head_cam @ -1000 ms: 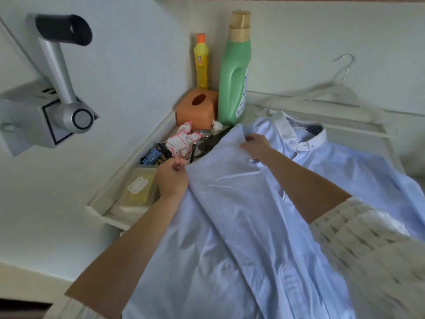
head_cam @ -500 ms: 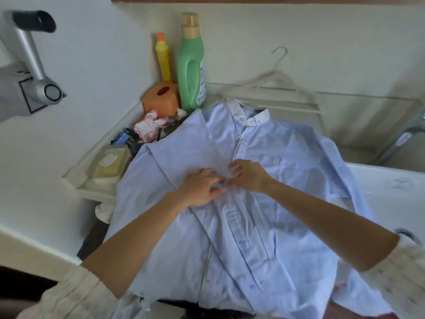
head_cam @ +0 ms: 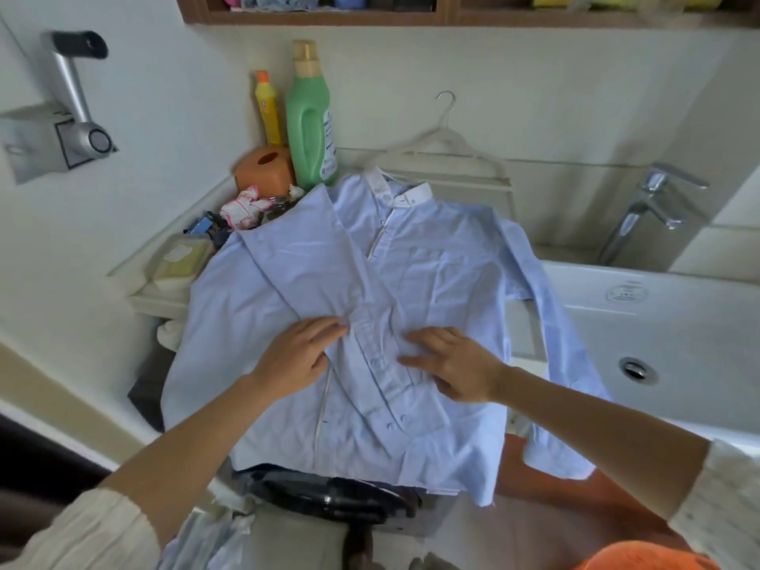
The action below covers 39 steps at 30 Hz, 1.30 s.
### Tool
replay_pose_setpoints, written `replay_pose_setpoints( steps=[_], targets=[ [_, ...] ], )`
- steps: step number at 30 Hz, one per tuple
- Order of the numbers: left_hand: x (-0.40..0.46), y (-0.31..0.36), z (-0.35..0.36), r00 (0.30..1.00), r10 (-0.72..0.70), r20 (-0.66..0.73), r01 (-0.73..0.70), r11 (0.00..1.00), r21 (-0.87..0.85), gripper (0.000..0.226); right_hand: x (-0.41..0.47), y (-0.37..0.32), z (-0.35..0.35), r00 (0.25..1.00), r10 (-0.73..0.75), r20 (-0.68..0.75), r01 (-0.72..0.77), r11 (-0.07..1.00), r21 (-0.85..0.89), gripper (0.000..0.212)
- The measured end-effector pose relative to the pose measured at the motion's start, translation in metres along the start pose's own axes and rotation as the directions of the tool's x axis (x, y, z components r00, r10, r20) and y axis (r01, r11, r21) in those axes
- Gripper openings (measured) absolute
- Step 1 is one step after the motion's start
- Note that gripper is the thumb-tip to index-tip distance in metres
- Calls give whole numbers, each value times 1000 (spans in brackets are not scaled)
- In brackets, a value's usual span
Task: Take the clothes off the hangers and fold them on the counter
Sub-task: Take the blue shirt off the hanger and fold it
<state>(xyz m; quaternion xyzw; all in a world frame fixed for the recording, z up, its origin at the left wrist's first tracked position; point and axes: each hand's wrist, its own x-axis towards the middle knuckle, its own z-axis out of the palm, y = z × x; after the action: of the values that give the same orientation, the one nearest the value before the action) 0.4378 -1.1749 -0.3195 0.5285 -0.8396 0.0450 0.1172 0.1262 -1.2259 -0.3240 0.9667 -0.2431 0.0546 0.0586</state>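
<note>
A light blue shirt [head_cam: 448, 257] with a white collar lies face up and spread over the counter. Its left sleeve [head_cam: 304, 273] is folded diagonally across the chest, the cuff ending near the button placket. My left hand [head_cam: 300, 357] lies flat on the shirt just left of that cuff. My right hand [head_cam: 452, 366] presses flat on the fabric to the cuff's right, fingers spread. The other sleeve [head_cam: 551, 335] hangs down over the sink's edge. A white hanger [head_cam: 446, 144] leans against the back wall behind the collar.
A green detergent bottle [head_cam: 310, 125], a yellow bottle [head_cam: 267, 109] and an orange holder [head_cam: 267, 170] crowd the back left corner, with clutter and a soap dish [head_cam: 181, 259] in front. A white sink [head_cam: 666, 335] with a faucet [head_cam: 645, 207] sits right. A wall dryer [head_cam: 70, 117] hangs left.
Both hands carried the left sleeve from the shirt's upper left across to its middle, let go of it, and now lie flat beside the cuff. The view has pulled back.
</note>
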Motion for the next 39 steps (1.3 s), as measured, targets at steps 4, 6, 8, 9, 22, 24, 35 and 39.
replay_pose_setpoints(
  steps=[4, 6, 8, 9, 22, 24, 35, 39],
  targets=[
    [11, 13, -5, 992, -107, 64, 105, 994, 22, 78, 12, -2, 4, 995, -9, -103, -3, 994, -110, 56],
    [12, 15, -6, 994, -95, 49, 94, 995, 29, 82, 13, -4, 3, 969, -13, -248, -9, 996, -85, 28],
    [8, 12, -6, 994, -84, 63, 81, 995, 53, 87, 11, -7, 3, 935, -34, -353, 25, 999, -31, 19],
    [6, 9, -3, 995, -91, 49, 87, 994, 69, 89, 10, -7, 3, 913, -28, -408, 38, 999, 15, 35],
    [88, -35, -47, 824, -511, 244, 561, 676, -477, 52, 115, 63, -92, 575, 817, 37, -73, 6, 997, 10],
    [108, -50, -46, 813, -525, 252, 573, 645, -506, 52, 130, 94, -63, 328, 894, 304, -193, -252, 948, 15],
    [161, -63, -38, 855, -381, 351, 421, 906, -40, 46, 128, 104, -24, 172, 799, 577, -322, -508, 799, 18],
    [213, -15, -28, 965, -82, 248, 132, 972, -196, 46, 93, 114, -34, 194, 981, 24, -726, 127, 676, 20]
  ],
)
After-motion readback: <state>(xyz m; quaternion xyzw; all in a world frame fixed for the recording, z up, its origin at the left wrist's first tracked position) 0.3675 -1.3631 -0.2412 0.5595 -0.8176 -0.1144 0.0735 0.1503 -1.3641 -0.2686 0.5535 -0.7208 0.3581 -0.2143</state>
